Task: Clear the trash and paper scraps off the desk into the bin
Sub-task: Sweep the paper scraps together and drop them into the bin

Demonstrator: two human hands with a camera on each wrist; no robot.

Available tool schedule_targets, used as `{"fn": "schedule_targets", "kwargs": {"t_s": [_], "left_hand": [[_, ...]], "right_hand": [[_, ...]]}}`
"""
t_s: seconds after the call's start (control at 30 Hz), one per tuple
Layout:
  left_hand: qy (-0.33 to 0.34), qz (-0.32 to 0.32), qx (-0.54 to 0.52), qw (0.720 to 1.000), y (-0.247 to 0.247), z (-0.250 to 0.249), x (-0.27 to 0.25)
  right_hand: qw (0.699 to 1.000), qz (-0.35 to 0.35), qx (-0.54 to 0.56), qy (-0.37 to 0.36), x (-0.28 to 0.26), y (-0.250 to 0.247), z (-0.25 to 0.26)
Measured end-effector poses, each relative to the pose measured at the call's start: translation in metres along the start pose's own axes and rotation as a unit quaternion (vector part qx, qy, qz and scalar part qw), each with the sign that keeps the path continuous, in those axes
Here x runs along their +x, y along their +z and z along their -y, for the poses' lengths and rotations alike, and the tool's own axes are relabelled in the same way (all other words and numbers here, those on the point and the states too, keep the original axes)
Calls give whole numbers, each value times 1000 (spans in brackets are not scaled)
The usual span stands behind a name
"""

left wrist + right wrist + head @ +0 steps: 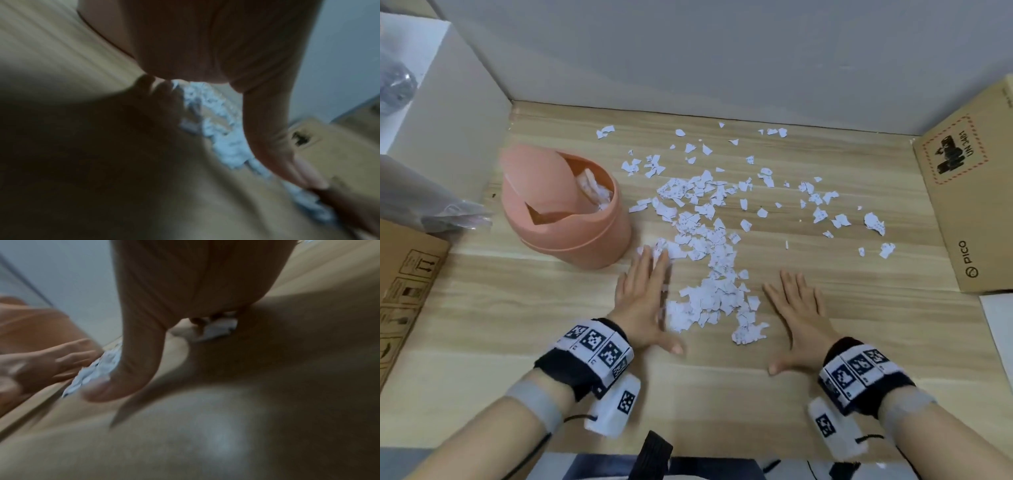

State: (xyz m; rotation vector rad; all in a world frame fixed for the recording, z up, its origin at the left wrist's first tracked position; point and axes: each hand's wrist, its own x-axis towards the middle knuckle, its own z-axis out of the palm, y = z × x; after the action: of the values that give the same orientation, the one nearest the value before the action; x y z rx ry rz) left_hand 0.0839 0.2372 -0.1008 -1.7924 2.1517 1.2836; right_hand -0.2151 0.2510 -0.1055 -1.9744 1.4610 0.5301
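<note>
Torn white paper scraps (709,246) lie scattered over the wooden desk (517,308), thickest in a strip down the middle. A pink bin (571,212) with a tilted swing lid stands at the left, with crumpled paper inside it. My left hand (643,298) lies flat on the desk, fingers straight, its inner edge against the left side of the scrap pile (224,134). My right hand (798,311) lies flat too, fingers spread, just right of the pile (96,369). Neither hand holds anything. Both wrist views are dark and blurred.
A PICO cardboard box (969,192) stands at the right edge of the desk. Another cardboard box (404,291) and a plastic bag (431,202) sit at the left. A white shelf side (452,99) rises behind the bin. The grey wall (722,51) closes the back.
</note>
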Motion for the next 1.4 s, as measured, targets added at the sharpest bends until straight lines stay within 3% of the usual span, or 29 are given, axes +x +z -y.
{"fn": "schedule_targets", "kwargs": {"t_s": [0.1, 0.17, 0.27, 0.43, 0.5, 0.57, 0.7, 0.8, 0.87, 0.93, 1.07, 1.13, 1.2, 1.23, 1.3, 1.4], "left_hand": [[-29, 16, 84, 996, 14, 0, 16], [-9, 0, 94, 996, 16, -11, 30], [-2, -45, 97, 994, 13, -30, 58], [8, -84, -104, 991, -22, -57, 102], [22, -119, -174, 977, -41, -60, 112], [8, -188, -204, 961, -58, -60, 122], [-156, -309, -198, 917, -80, -42, 141], [-246, -313, -216, 892, -88, -30, 149], [-261, -294, -199, 898, -92, -22, 154], [-243, -244, -132, 930, -92, -18, 161], [-77, -108, 10, 991, -75, -35, 170], [8, -36, 14, 999, -63, -47, 167], [51, -4, -45, 998, -67, -52, 165], [55, -16, -103, 993, -75, -54, 164], [32, -108, -256, 960, -99, -58, 165], [-60, -317, -334, 886, -134, -53, 179]], "right_hand": [[998, -53, -2, -28, 17, 12, 20], [998, -65, -2, -26, 35, 8, 37], [988, -155, 13, 7, 65, -12, 52], [971, -170, 161, 44, 98, -52, 44], [949, -185, 251, 43, 95, -67, 30], [914, -247, 306, 101, 90, -81, 6], [820, -318, 338, 336, 77, -97, -61], [790, -291, 374, 389, 78, -101, -94], [819, -259, 363, 360, 87, -101, -101], [870, -226, 325, 293, 99, -104, -93], [959, -137, 216, 120, 128, -113, -42], [979, -97, 175, 26, 137, -114, -13], [984, -65, 155, -54, 140, -112, 4], [982, -58, 164, -78, 142, -113, 7], [971, -88, 209, -73, 146, -123, 2], [937, -186, 292, 38, 164, -151, -16]]}}
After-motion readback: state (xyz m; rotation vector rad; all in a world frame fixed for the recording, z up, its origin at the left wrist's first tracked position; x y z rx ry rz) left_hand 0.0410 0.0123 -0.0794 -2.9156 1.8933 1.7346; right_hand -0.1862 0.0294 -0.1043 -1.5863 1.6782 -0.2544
